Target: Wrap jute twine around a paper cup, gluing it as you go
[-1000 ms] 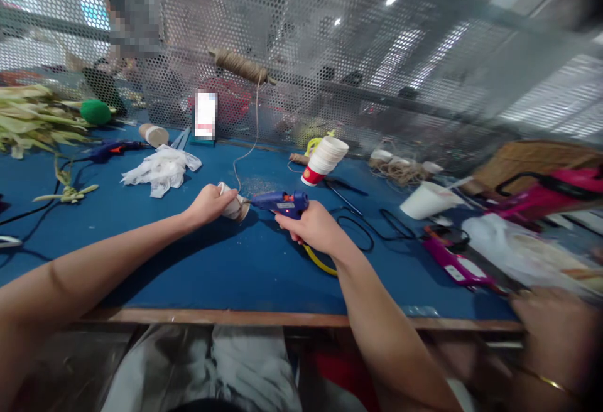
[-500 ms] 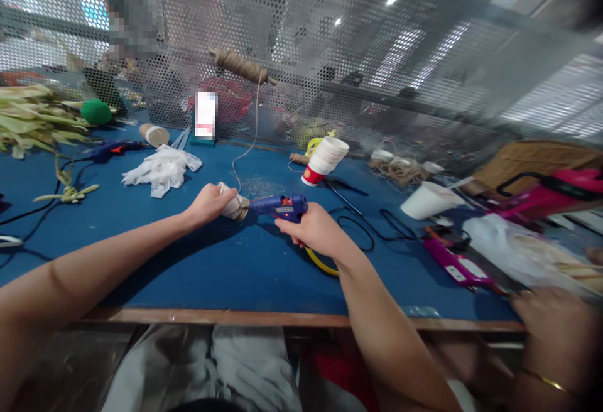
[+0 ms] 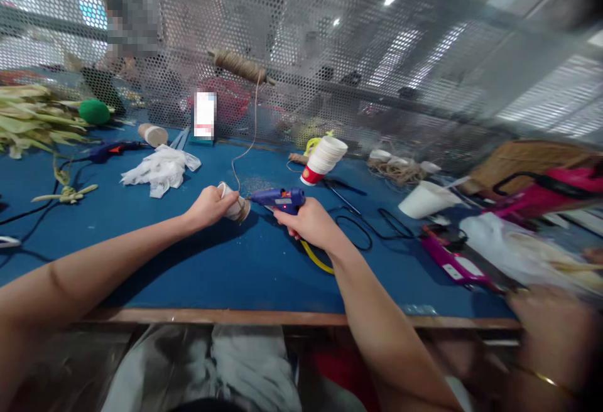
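My left hand [image 3: 207,206] is closed around a small white paper cup [image 3: 232,206] lying on its side on the blue table [image 3: 188,261], with brown twine wound at its end. A thin twine strand [image 3: 254,123] runs from the cup up to a twine spool [image 3: 239,65] on the mesh wall. My right hand [image 3: 308,223] grips a blue hot glue gun [image 3: 279,198], whose nozzle points left, a short way from the cup's end. A yellow cord [image 3: 316,260] trails from the gun under my wrist.
A stack of white cups [image 3: 324,158] lies behind the gun, another white cup [image 3: 423,201] to the right. Crumpled white material [image 3: 161,169], a second blue glue gun [image 3: 112,148], green leaves [image 3: 28,118], black cables [image 3: 372,230] and pink tools [image 3: 455,264] lie around. Another person's hand [image 3: 551,330] is at lower right.
The glue gun's nozzle touched the cup's end half a second ago and has since drawn back slightly to the right and up. My left hand holds the cup in the same place.
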Tool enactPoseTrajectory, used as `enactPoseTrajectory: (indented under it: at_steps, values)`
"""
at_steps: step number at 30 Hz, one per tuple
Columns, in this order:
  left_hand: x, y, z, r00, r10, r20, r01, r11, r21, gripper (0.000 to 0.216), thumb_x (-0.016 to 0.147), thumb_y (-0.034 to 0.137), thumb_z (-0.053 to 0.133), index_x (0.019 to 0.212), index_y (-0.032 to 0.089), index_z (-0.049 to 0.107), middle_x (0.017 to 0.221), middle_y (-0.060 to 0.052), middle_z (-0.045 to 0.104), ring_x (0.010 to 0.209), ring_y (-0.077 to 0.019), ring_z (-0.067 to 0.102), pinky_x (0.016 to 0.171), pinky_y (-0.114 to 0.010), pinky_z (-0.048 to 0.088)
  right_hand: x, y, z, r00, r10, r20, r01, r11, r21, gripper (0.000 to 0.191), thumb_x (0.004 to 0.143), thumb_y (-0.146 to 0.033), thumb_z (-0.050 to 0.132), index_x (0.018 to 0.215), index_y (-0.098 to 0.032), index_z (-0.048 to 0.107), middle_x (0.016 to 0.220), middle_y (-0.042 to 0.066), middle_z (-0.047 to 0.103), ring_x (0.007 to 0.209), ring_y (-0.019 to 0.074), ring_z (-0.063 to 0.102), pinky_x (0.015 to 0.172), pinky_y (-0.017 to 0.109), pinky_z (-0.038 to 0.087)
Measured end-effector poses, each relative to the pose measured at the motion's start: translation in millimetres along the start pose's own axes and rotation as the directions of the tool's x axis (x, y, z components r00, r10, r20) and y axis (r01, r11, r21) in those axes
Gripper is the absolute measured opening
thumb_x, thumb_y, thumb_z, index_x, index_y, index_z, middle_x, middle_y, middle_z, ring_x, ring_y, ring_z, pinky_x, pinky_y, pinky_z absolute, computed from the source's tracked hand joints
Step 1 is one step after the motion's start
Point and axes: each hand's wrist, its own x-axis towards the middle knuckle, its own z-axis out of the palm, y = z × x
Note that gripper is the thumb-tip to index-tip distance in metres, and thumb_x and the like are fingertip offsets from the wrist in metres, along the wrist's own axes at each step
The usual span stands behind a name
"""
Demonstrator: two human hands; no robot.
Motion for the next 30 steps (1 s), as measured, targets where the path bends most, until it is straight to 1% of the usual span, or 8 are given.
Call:
enactPoseTrajectory:
  at_steps: [5, 11, 13, 16, 20, 23, 27, 30]
  values:
    - [1.4, -3.2, 0.9, 1.0, 0.022, -0.001, -0.022, 1.0, -0.018, 0.041, 0.071, 0.045, 0.043, 0.042, 0.016, 0.039, 0.042, 0.004, 0.03, 0.043, -0.0072, 0.026, 0.04, -0.022, 0.019, 4.7, 2.5, 3.5, 1.0, 0.023, 0.004, -0.023, 0.998, 0.056, 0.018, 0.068, -0.025, 0.055, 0.054, -0.014, 0.052, 0.038, -0.002, 0.048, 0.032, 0.0072, 0.043, 0.037, 0.02, 0.038]
    - [2.8, -9.6, 4.6, 0.998, 0.053, 0.027, -0.049, 0.992, -0.116, 0.042, 0.072, 0.046, 0.042, 0.053, 0.011, 0.055, 0.046, 0.002, 0.038, 0.045, -0.0081, 0.031, 0.043, -0.021, 0.026, 28.3, 19.9, -2.6, 0.997, 0.016, -0.082, 0.015, 0.931, 0.365, 0.012, 0.062, -0.021, 0.061, 0.062, -0.016, 0.05, 0.042, -0.005, 0.047, 0.036, 0.0065, 0.042, 0.037, 0.019, 0.034]
    - [1.5, -8.3, 4.7, 0.998, 0.054, 0.033, -0.049, 0.988, -0.147, 0.042, 0.072, 0.046, 0.042, 0.054, 0.011, 0.056, 0.046, 0.002, 0.038, 0.046, -0.0083, 0.032, 0.044, -0.021, 0.027, 41.5, 27.4, -8.9, 0.99, 0.022, -0.137, 0.035, 0.915, 0.401, 0.012, 0.06, -0.017, 0.062, 0.061, -0.015, 0.05, 0.046, -0.004, 0.05, 0.041, 0.0068, 0.045, 0.04, 0.019, 0.035]
    - [-1.4, -3.4, 3.9, 0.997, 0.05, 0.052, -0.039, 0.979, -0.198, 0.041, 0.071, 0.046, 0.043, 0.052, 0.011, 0.055, 0.046, 0.002, 0.038, 0.046, -0.0083, 0.032, 0.045, -0.022, 0.027, 62.3, 37.5, -15.1, 0.972, 0.103, -0.209, -0.032, 0.947, 0.319, 0.011, 0.065, -0.018, 0.061, 0.059, -0.014, 0.052, 0.053, 0.0, 0.056, 0.047, 0.0074, 0.049, 0.047, 0.02, 0.039]
    - [-4.1, 1.9, 3.1, 0.997, 0.047, 0.065, -0.029, 0.967, -0.253, 0.041, 0.07, 0.046, 0.045, 0.049, 0.011, 0.052, 0.044, 0.003, 0.037, 0.044, -0.0076, 0.031, 0.044, -0.022, 0.026, 84.8, 49.1, -9.1, 0.965, 0.19, -0.18, -0.154, 0.968, 0.197, 0.021, 0.075, -0.023, 0.052, 0.057, -0.014, 0.051, 0.054, 0.003, 0.057, 0.042, 0.007, 0.047, 0.045, 0.021, 0.04]
    - [-5.0, 2.3, 2.8, 0.996, 0.053, 0.071, -0.032, 0.965, -0.262, 0.04, 0.07, 0.044, 0.046, 0.051, 0.01, 0.053, 0.045, 0.002, 0.039, 0.044, -0.0076, 0.032, 0.044, -0.022, 0.027, 95.0, 56.3, -0.9, 0.953, 0.224, -0.202, -0.205, 0.973, 0.109, 0.022, 0.076, -0.026, 0.052, 0.057, -0.015, 0.05, 0.048, 0.003, 0.054, 0.042, 0.0101, 0.049, 0.044, 0.023, 0.04]
    - [-6.9, 0.8, 2.0, 0.99, 0.097, 0.101, -0.07, 0.968, -0.241, 0.041, 0.072, 0.043, 0.044, 0.054, 0.009, 0.056, 0.047, 0.001, 0.043, 0.046, -0.0082, 0.035, 0.046, -0.022, 0.03, 95.0, 52.2, -2.3, 0.942, 0.174, -0.287, -0.196, 0.98, -0.046, 0.016, 0.07, -0.025, 0.06, 0.058, -0.016, 0.053, 0.055, 0.008, 0.057, 0.062, 0.0185, 0.056, 0.052, 0.026, 0.041]
    - [-10.2, 2.0, 1.9, 0.985, 0.112, 0.129, -0.076, 0.963, -0.259, 0.039, 0.073, 0.042, 0.047, 0.053, 0.009, 0.057, 0.048, 0.0, 0.046, 0.048, -0.0088, 0.038, 0.048, -0.022, 0.032, 81.1, 30.4, -7.6, 0.951, 0.067, -0.303, -0.111, 0.985, -0.131, 0.016, 0.067, -0.028, 0.062, 0.059, -0.016, 0.056, 0.069, 0.011, 0.061, 0.077, 0.0217, 0.056, 0.061, 0.029, 0.04]
